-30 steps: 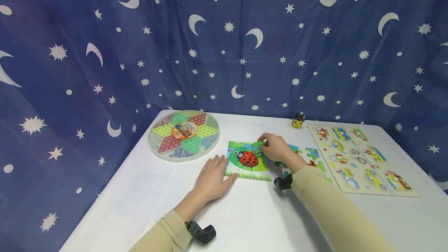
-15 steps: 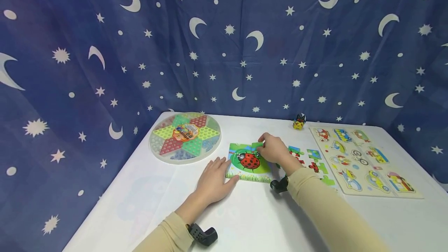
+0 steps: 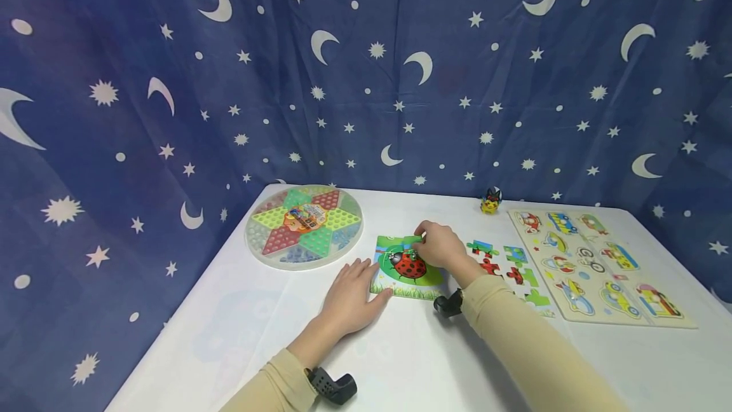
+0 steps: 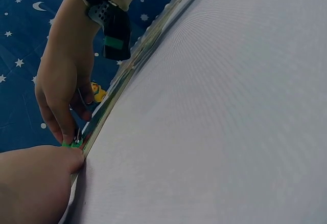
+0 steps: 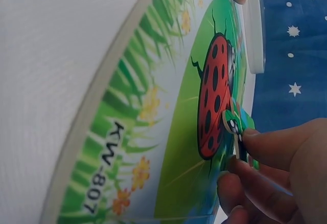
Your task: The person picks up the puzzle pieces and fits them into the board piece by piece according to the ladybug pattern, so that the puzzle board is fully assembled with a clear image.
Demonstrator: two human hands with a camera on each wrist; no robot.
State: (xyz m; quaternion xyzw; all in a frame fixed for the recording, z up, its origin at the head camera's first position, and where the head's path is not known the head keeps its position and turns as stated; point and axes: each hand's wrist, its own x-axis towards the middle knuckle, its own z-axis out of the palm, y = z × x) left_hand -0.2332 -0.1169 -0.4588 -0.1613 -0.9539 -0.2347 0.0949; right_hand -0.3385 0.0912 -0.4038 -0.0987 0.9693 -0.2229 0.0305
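Only readable text: black "KW-807" label point(image 5: 104, 162), printed on the grass strip along the near edge of the ladybug board point(image 3: 407, 292). Legible in the right wrist view only; too small from the head.

Board: flat on the white counter point(image 3: 400, 348), between the two hands. Art is a red ladybug on a green patch, with grass and orange flowers below.

Right hand point(image 3: 441, 248): grip pinches a small green puzzle piece point(image 5: 234, 122) between thumb and fingers, over the upper part of the board. Piece has a black-and-white detail and sits tilted. Can't tell if it touches the board.

Left hand point(image 3: 347, 301): grip relaxed, fingers spread, nothing clamped. Fingertips touch the board's left edge, thumb at the near edge.

Loose pieces point(image 3: 515, 255): right of the board, partly behind the right forearm. Red, green and blue prints, a few apart from each other.

Far left: round star-pattern game board point(image 3: 280, 240) with red, green and yellow points. Center label point(image 3: 305, 217) is orange and multicolored; lettering not resolvable.

Far right: vehicle board point(image 3: 603, 318), cars, boats, a bicycle; can't read any text on it. Small yellow figurine point(image 3: 490, 202) near the back edge. Backdrop: blue curtain point(image 3: 366, 49), white moons and stars. Black wrist camera point(image 3: 337, 388) on the left wrist, another on the right.
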